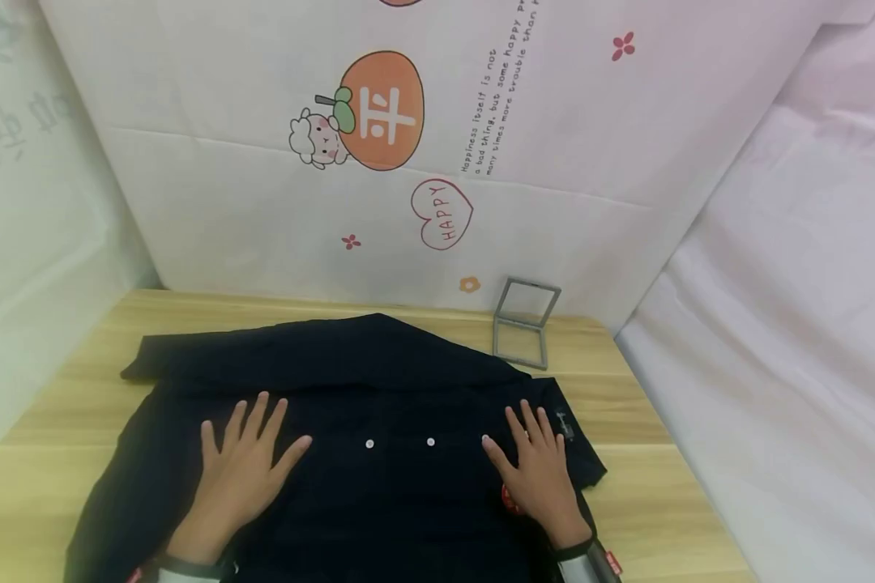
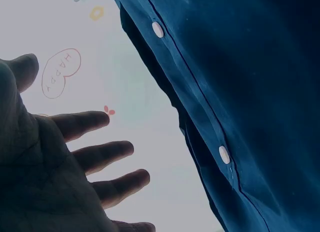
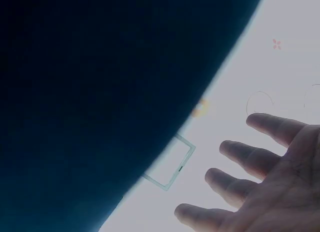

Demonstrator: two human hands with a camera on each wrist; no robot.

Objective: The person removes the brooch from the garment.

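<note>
Across the wooden table point(image 1: 649, 453) lay a navy shirt point(image 1: 379, 502), spread out with a long fold along its far side. Over the shirt's left part was the left hand point(image 1: 242, 470), its grip released and its fingers straight and fanned. Over the shirt's right part was the right hand point(image 1: 543, 474), likewise released with fingers spread. Both wrist views showed the fingertips apart from the fabric. Three white buttons point(image 1: 431, 442) ran in line along the shirt's middle, the rightmost beside the right thumb tip. A red mark point(image 1: 507, 498) on the shirt showed partly from under the right hand, and a pale print point(image 1: 565, 425) sat near the shirt's right edge. Just beyond the shirt's far right side stood a gray hinged frame point(image 1: 519, 323). Behind the shirt rose a white cloth point(image 1: 248, 227) printed with an orange fruit point(image 1: 386, 109) and a HAPPY heart point(image 1: 441, 214).
</note>
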